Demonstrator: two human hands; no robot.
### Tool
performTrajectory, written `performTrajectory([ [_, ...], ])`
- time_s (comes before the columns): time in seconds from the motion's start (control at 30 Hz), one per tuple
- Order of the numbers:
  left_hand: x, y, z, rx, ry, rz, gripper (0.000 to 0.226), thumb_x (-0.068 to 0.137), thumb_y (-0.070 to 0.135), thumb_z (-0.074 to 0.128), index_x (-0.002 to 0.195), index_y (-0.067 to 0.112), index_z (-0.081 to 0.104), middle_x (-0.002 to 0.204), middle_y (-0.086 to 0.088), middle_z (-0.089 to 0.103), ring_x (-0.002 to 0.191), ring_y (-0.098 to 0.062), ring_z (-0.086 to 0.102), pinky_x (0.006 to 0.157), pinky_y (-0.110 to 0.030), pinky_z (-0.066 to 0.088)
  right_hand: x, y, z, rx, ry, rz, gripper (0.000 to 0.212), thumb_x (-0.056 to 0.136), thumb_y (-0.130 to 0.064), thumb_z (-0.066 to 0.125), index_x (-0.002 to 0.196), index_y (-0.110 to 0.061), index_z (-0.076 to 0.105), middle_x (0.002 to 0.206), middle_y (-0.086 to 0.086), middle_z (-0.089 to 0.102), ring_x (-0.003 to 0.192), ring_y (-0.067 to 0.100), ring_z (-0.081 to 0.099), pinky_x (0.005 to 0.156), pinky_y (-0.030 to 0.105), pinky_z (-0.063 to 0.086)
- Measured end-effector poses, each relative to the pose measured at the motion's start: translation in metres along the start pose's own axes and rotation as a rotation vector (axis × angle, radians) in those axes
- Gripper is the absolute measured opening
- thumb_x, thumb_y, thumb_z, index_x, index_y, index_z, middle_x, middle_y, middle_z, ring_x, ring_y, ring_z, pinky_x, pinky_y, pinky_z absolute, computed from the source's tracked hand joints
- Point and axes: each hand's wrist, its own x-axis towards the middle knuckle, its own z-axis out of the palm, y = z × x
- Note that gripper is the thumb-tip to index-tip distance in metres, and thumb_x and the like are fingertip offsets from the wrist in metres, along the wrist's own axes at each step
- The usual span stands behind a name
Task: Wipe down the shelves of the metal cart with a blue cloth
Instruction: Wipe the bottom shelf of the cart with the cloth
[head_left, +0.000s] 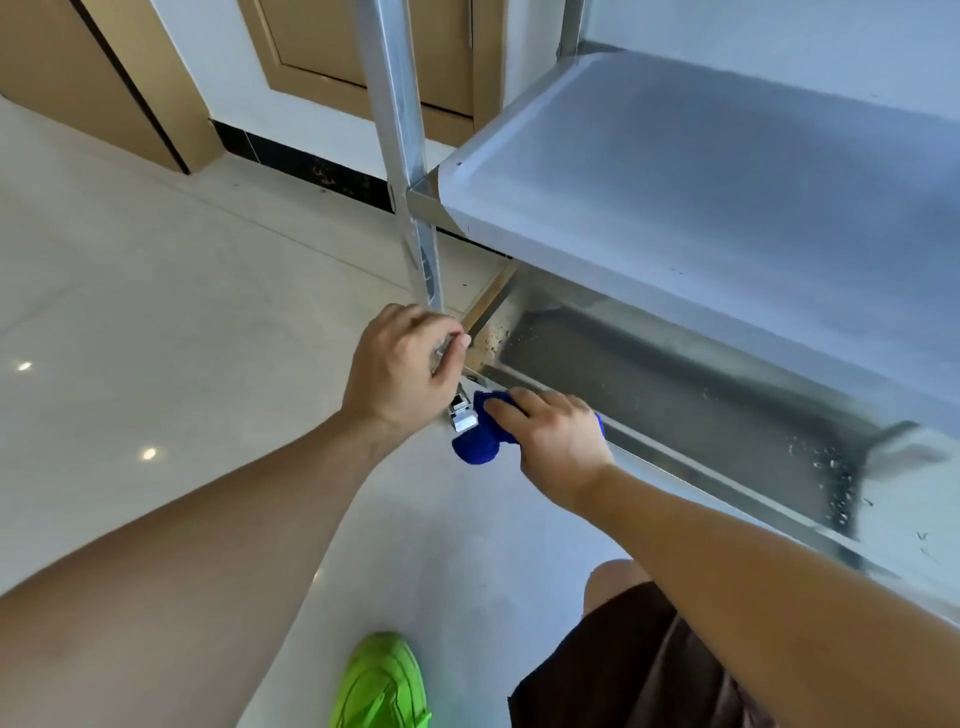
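Pressing the blue cloth (475, 441) on the bottom shelf (675, 410) corner, right fingers (511, 410) closed over it, left fingers (447, 343) gripping the post (426, 270); droplets beyond the fingers suggest wiping remains

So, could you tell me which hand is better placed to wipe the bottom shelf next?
The right hand: it already presses the blue cloth at the bottom shelf front corner, while the left hand grips the cart post.
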Motion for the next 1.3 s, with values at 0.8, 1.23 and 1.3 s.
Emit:
performTrajectory([
  [0.8,0.04,-0.028,0.175,-0.041,-0.274,-0.173,0.058,0.097,0.049,0.038,0.145,0.017,0.042,0.147,-0.009,0.049,0.138,-0.027,0.041,0.113,-0.046,0.033,0.133,0.105,0.089,-0.09,-0.175,0.435,0.077,0.091,-0.068,0.036,0.149,-0.053,-0.011,0.167,-0.011,-0.009,0.152,0.035,-0.013,0.115,0.07,-0.001],
  [1.23,0.044,-0.042,0.195,0.163,-0.271,-0.124,0.055,0.092,0.048,0.036,0.133,0.016,0.055,0.141,-0.004,0.056,0.137,-0.022,0.042,0.108,-0.043,0.031,0.211,0.176,0.086,-0.093,-0.005,0.523,0.048,0.104,-0.055,0.024,0.152,-0.05,0.022,0.162,-0.01,0.025,0.15,0.028,0.015,0.117,0.058,0.009],
  [1.3,0.044,-0.041,0.193,0.172,-0.277,-0.123,0.055,0.092,0.047,0.036,0.131,0.015,0.056,0.14,-0.005,0.056,0.136,-0.022,0.043,0.107,-0.043,0.032,0.221,0.182,0.085,-0.093,0.013,0.545,0.047,0.104,-0.053,0.025,0.151,-0.049,0.023,0.16,-0.008,0.029,0.149,0.028,0.019,0.115,0.055,0.012],
])
